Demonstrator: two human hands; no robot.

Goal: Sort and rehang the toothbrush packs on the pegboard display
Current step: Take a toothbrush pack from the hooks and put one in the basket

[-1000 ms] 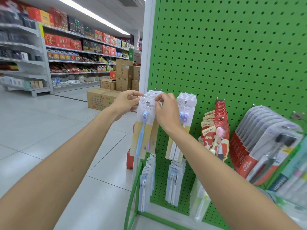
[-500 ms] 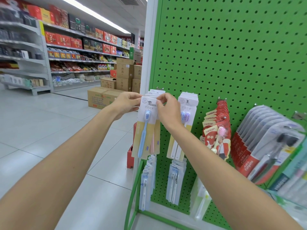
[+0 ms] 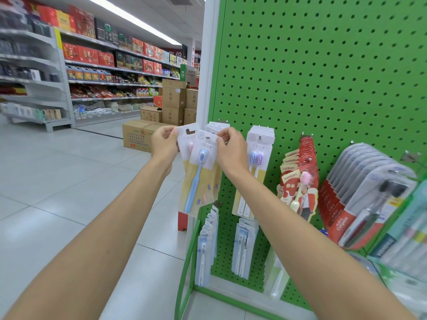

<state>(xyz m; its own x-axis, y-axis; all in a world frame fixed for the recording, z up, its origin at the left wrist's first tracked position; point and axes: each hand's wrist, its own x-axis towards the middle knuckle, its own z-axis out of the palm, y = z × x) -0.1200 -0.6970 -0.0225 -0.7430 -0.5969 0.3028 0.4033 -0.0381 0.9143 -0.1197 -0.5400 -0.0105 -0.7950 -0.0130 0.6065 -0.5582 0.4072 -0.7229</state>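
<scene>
Our left hand (image 3: 164, 144) pinches the pink-brush pack (image 3: 184, 141), seemingly free of the peg (image 3: 207, 136); our right hand (image 3: 231, 150) pinches the blue-brush pack (image 3: 200, 168) hung at the left edge of the pegboard (image 3: 323, 77); a careless tug could slide it off.

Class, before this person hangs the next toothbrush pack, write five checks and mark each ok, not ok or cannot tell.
1. Left hand grips the pink toothbrush pack: ok.
2. That pack's hanging hole is uncovered: ok.
3. Right hand pinches the top of the blue toothbrush pack, which hangs on the hook: ok.
4. Pink toothbrush pack's hole lined up with the hook tip: not ok, it sits to the left.
5. Room left on the hook for another pack: cannot tell.
</scene>
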